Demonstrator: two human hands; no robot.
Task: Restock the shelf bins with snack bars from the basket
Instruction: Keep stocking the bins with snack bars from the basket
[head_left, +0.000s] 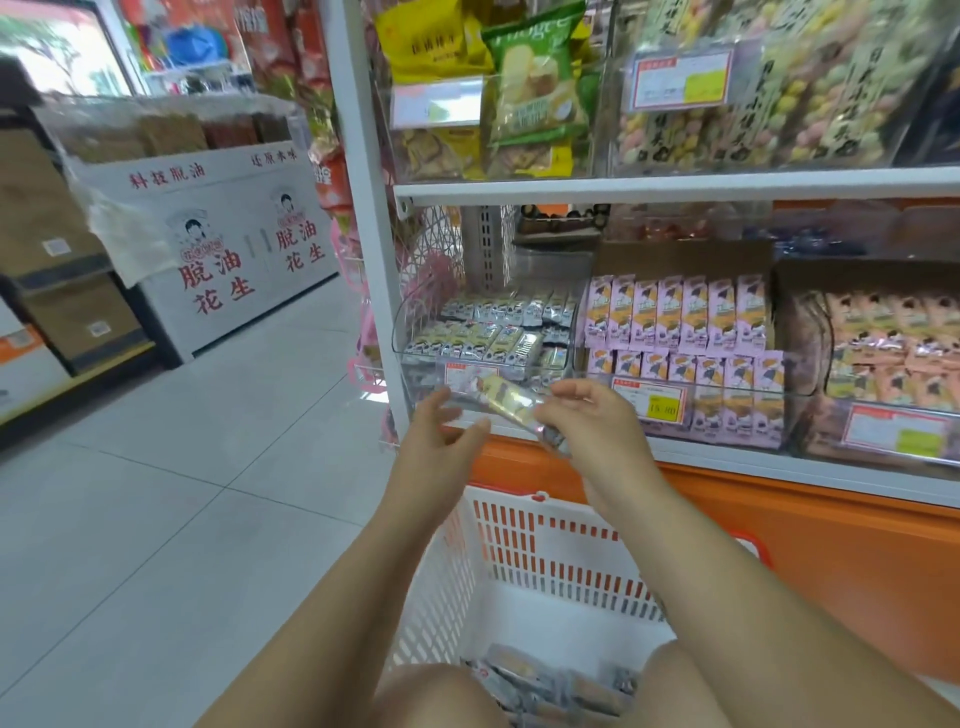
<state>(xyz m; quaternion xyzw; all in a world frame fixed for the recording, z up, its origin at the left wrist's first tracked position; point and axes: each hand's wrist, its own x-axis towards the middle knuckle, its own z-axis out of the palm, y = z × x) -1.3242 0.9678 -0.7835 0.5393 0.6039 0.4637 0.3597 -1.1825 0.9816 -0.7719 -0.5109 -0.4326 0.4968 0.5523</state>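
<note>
A yellow-and-clear wrapped snack bar (506, 402) is held in front of the clear shelf bin (415, 343), which holds several rows of the same bars. My right hand (592, 415) pinches the bar's right end. My left hand (441, 431) is at the bar's left end with fingers spread and loosely bent, and its grip on the bar is unclear. Below my arms stands the white slotted basket (519, 551) with several wrapped bars (550, 680) lying at its bottom.
To the right, a bin of pink-packed bars (680, 322) and a bin of peach-packed snacks (883, 332). An upper shelf (675, 187) carries bagged snacks. A white peanut display chest (234, 249) and cardboard boxes (47, 234) stand left across the tiled floor (182, 467).
</note>
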